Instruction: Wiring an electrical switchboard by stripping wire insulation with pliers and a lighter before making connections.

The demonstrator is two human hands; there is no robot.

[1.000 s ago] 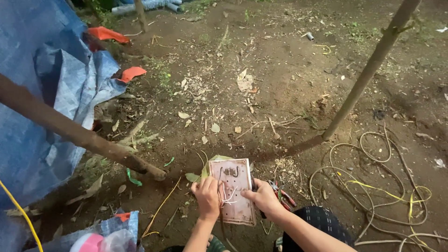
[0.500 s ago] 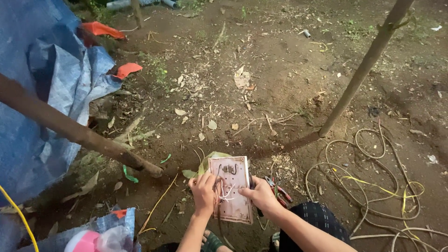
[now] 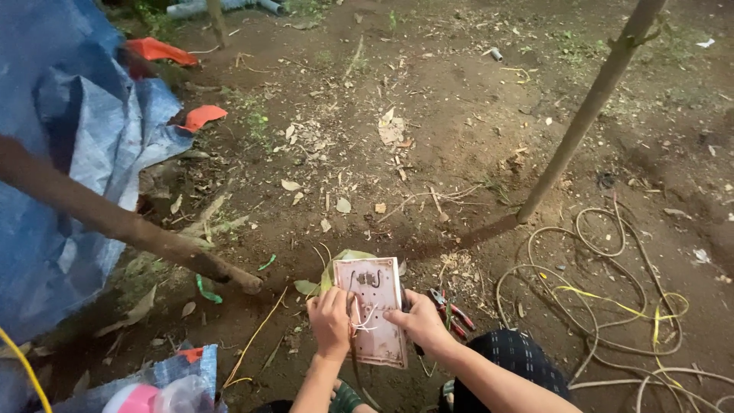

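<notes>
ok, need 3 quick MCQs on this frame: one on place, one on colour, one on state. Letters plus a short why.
1. Where do the pliers lie?
A. on the tarp
B. on the soil just right of the board
C. among the cable coils

2. What colour is the tarp at the left?
A. blue
B. green
C. white

3. How is the board held?
A. lifted high in one hand
B. leaning on the pole
C. low over the soil, with both hands on it

Answers:
1 B: the red-handled pliers sit beside the right hand, apart from the cable.
2 A: the sheet is plainly blue.
3 C: the left hand and the right hand grip its sides, with thin white wires between them.
</notes>
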